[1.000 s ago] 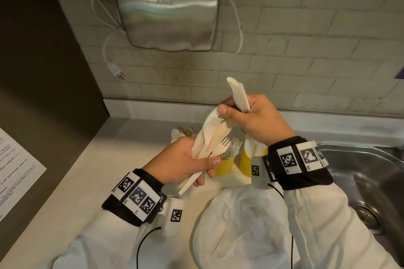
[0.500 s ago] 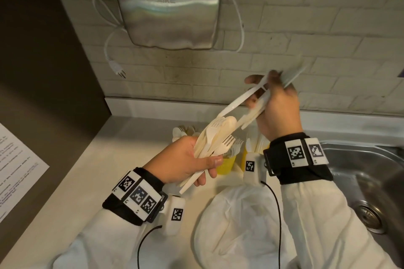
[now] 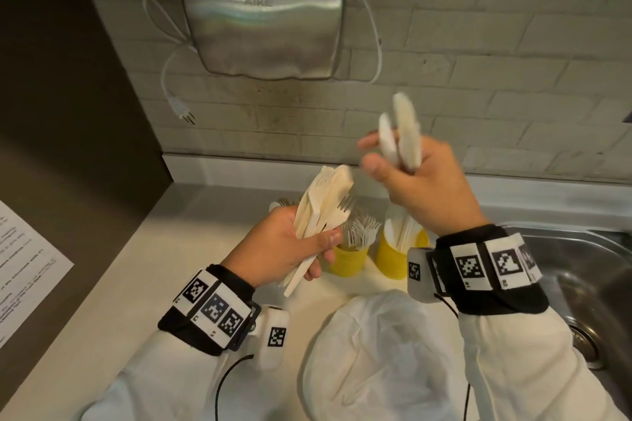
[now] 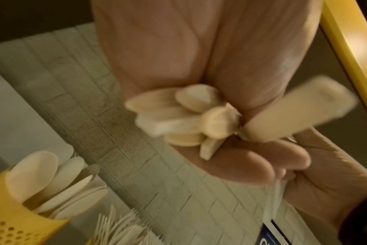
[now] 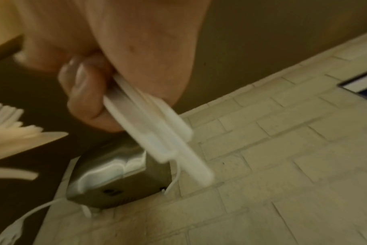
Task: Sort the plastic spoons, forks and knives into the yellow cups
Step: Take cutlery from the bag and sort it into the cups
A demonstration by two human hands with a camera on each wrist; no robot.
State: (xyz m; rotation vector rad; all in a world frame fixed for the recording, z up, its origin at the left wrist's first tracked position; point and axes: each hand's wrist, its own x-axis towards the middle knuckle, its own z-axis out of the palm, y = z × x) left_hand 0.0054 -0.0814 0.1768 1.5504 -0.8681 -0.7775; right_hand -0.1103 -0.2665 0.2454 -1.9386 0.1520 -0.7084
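Observation:
My left hand [image 3: 290, 246] grips a mixed bundle of cream cutlery [image 3: 325, 205] above the counter; its handle ends [image 4: 191, 116] show in the left wrist view. My right hand [image 3: 420, 178] is raised higher and to the right, holding two knives [image 3: 403, 133] upright, blurred; the knives [image 5: 157, 126] stick out past the fingers [image 5: 88, 92]. Below stand yellow cups: one with forks [image 3: 352, 260], one with knives [image 3: 396, 256]. The perforated spoon cup [image 4: 17, 215] is mostly hidden behind my left hand in the head view.
A white plastic bag [image 3: 386, 352] lies on the counter in front of the cups. A steel sink [image 3: 588, 284] is at the right. A hand dryer [image 3: 263, 14] with a dangling plug [image 3: 181, 109] hangs on the brick wall. A paper sheet [image 3: 24, 270] is at left.
My right hand pulled knives out of the left hand's bundle, lifted them up and right, and turned them upright. The left hand stayed in place with the bundle.

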